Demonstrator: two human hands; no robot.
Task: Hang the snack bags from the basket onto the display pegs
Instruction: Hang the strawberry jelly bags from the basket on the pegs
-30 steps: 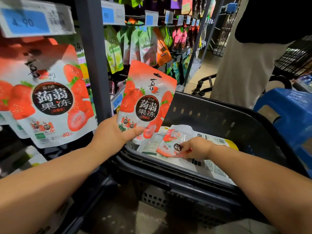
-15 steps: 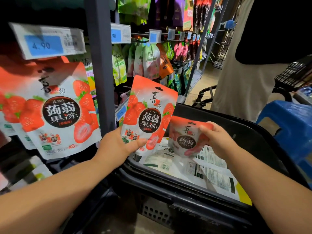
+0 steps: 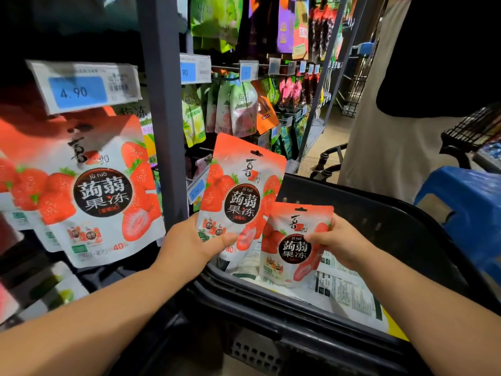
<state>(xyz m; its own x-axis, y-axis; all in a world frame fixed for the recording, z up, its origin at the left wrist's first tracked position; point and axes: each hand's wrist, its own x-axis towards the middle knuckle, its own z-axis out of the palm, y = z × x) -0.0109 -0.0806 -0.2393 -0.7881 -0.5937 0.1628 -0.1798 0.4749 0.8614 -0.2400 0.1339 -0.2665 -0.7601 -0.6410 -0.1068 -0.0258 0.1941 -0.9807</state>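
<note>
My right hand (image 3: 339, 241) has lifted its bag (image 3: 294, 246) higher than half a second ago, upright now beside the bigger bag (image 3: 238, 196) my left hand (image 3: 195, 240) grips by its lower corner at 9 o'clock. Both carry strawberries and a black round label (the small print is unreadable). More bags lie in the basket (image 3: 379, 221) below, partly hidden. A matching bag (image 3: 103, 191) hangs on the display at far 9 o'clock, its peg hidden behind the price tag (image 3: 81, 86).

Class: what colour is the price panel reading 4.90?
Blue, on the price tag, head view.
</note>
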